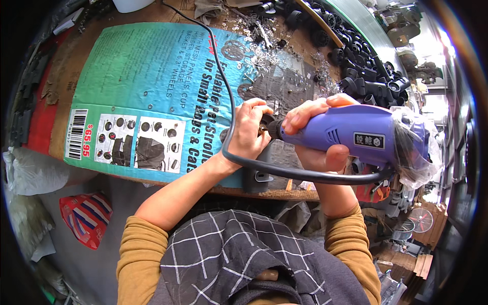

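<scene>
Right hand (pixel 319 158) — fingers closed round purple drill (pixel 356 124), its nose (pixel 275 130) pointing left, over the counter (pixel 73 66). Left hand (pixel 247 131) — fingers pinching a small dark part (pixel 265 122) at the drill's nose. Cord (pixel 226 86) crosses left wrist (pixel 219 166), then the blue-green card (pixel 137 66). Black parts (pixel 361 73) heaped toward the far right.

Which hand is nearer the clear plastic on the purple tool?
Right. The right hand grips the purple tool forward of the clear plastic; the left hand is farther off, by the tool's black tip.
</scene>
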`<state>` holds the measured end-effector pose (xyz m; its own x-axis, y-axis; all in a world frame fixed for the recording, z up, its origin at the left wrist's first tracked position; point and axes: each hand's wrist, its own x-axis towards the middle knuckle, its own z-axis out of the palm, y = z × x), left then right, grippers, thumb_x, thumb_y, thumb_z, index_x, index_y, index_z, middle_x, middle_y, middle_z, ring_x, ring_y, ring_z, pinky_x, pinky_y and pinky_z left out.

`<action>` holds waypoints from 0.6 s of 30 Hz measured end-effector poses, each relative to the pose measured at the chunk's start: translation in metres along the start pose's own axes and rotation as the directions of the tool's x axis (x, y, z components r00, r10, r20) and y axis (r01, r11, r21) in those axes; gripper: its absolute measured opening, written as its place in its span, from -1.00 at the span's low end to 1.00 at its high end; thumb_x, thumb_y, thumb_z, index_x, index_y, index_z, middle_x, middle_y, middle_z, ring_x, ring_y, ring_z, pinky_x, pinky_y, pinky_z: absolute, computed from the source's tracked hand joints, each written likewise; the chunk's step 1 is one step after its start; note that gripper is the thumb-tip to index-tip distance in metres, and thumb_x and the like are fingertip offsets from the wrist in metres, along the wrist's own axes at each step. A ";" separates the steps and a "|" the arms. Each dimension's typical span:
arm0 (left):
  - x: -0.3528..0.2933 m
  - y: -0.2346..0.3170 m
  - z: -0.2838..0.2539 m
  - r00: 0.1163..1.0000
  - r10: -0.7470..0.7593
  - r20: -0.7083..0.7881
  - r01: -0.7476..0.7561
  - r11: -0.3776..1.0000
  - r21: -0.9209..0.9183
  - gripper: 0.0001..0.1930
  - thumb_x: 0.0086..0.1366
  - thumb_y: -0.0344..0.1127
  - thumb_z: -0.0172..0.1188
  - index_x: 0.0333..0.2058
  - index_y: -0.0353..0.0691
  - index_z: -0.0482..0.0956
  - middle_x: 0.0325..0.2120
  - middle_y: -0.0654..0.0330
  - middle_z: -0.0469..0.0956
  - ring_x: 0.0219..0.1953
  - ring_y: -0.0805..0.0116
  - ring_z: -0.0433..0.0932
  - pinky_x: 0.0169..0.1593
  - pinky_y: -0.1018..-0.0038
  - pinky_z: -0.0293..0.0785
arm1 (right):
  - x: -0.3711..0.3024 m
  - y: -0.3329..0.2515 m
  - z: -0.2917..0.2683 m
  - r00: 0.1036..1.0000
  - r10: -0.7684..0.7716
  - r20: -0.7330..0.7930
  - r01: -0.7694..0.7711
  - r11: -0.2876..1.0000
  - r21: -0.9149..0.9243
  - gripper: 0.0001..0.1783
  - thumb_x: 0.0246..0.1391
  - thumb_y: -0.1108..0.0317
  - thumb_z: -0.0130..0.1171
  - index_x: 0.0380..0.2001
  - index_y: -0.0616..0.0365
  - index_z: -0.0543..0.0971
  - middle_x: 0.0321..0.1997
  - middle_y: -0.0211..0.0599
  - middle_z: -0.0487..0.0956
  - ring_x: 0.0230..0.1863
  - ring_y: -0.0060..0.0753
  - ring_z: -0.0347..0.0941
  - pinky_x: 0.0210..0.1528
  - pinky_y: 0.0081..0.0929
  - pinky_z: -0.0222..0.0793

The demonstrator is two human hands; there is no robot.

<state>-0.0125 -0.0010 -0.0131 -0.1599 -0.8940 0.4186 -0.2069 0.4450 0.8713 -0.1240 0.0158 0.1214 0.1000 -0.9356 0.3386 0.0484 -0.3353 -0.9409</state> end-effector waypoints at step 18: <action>-0.002 0.002 -0.004 0.995 -0.056 0.077 0.058 0.998 -0.017 -0.59 0.10 -0.38 0.29 -0.06 -0.26 0.44 -0.03 -0.05 0.36 0.07 -0.06 0.33 0.19 0.18 0.23 | 0.090 0.036 -0.031 0.982 -0.164 -0.089 0.167 0.986 0.024 -0.45 0.11 0.04 0.19 -0.06 0.24 0.31 -0.46 -0.13 0.59 -0.43 -0.34 0.55 -0.35 -0.45 0.47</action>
<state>-0.0092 0.0018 -0.0114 -0.2214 -0.9110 0.3479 -0.1994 0.3915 0.8983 -0.1441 -0.0836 0.1171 0.0023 -0.8739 0.4861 0.0887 -0.4840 -0.8706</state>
